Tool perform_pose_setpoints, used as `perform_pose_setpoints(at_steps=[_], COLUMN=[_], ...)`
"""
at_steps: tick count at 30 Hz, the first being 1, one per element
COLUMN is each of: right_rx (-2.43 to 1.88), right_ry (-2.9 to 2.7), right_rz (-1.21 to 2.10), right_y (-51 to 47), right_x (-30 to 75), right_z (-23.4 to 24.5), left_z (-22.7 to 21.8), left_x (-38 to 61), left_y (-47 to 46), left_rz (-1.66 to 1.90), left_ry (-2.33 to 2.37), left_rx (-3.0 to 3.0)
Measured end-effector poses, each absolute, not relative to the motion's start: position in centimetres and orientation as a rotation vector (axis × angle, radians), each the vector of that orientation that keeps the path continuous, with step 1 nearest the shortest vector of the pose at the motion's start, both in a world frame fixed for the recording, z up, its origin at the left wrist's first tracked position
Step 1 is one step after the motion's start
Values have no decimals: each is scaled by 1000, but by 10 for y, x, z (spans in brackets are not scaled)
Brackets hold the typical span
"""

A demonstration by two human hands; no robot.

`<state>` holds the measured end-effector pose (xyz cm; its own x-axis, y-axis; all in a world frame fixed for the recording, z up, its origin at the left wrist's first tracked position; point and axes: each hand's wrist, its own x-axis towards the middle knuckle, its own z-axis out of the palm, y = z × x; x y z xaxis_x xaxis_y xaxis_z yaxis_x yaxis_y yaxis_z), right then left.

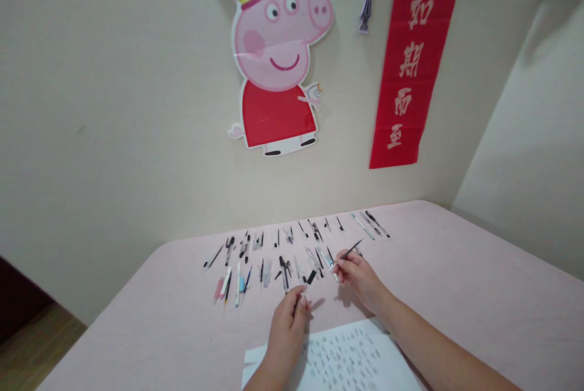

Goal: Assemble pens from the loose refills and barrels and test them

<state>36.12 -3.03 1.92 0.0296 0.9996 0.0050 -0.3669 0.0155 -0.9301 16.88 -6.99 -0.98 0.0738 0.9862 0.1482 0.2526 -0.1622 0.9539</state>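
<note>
My right hand (358, 275) is closed in a pinch on a thin dark pen refill (353, 248), its tip pointing up and to the right. Left of it, my left hand (288, 321) is closed just above the table, its fingers pressed together. A small dark piece shows between these fingers, too little of it to name. Just beyond my left hand lies a short black pen cap (311, 276). Many pen parts, such as barrels, caps and refills, lie in two rough rows past both hands, among them a black pen piece (283, 270) and a light blue one (242, 284).
Below my hands, a sheet of handwritten paper (342, 357) lies on the pink-covered table (150, 312). Several pens (378, 223) lie at the back right. Behind the table, the wall carries a cartoon pig cutout (278, 111) and a red banner (392, 84).
</note>
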Motion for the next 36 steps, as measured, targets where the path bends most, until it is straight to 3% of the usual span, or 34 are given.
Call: perform_pose_setpoints(at_steps=[36], right_rx=[-989], right_ry=[-1114], right_rz=[1219], right_y=[-33], right_x=[353], right_z=[13], left_z=[-9], left_x=[166], left_y=[-71], left_rz=[1146], left_ry=[1341], left_rx=[1787])
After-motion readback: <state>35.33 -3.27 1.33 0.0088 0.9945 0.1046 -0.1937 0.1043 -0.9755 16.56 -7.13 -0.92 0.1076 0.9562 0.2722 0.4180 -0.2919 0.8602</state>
